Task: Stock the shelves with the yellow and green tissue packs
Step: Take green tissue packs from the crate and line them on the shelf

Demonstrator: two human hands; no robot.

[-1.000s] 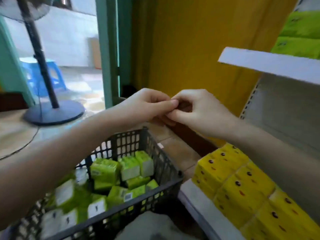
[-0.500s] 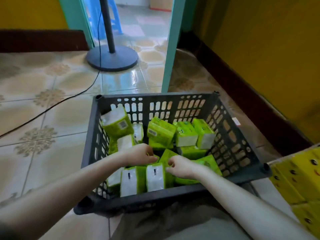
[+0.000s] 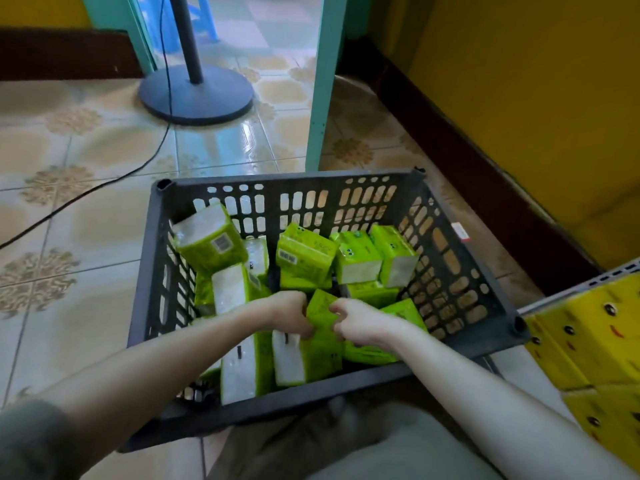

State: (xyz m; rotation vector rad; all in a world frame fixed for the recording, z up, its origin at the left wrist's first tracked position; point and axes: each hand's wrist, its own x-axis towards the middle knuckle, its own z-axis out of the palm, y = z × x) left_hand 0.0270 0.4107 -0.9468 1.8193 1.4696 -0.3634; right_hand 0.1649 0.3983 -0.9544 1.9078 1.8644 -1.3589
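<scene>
A dark grey slotted crate [image 3: 154,271] on the tiled floor holds several green tissue packs. Both my hands are inside it, near its front. My left hand [image 3: 289,315] and my right hand [image 3: 358,323] curl their fingers round the two sides of one upright green tissue pack [image 3: 322,311] between them. Other green packs [image 3: 304,252] lie jumbled toward the crate's back and left. Yellow tissue packs [image 3: 595,327] with small face prints are stacked on the low shelf at the right edge.
A fan's round base [image 3: 195,93] and pole stand on the floor behind the crate, its black cable [image 3: 104,183] trailing left. A teal door frame post [image 3: 320,84] rises behind the crate. A yellow wall [image 3: 519,81] with dark skirting runs along the right.
One second ago my hands were raised together in front of the shelf. The view has since tipped down, and both hands dropped into the crate and closed on a green pack.
</scene>
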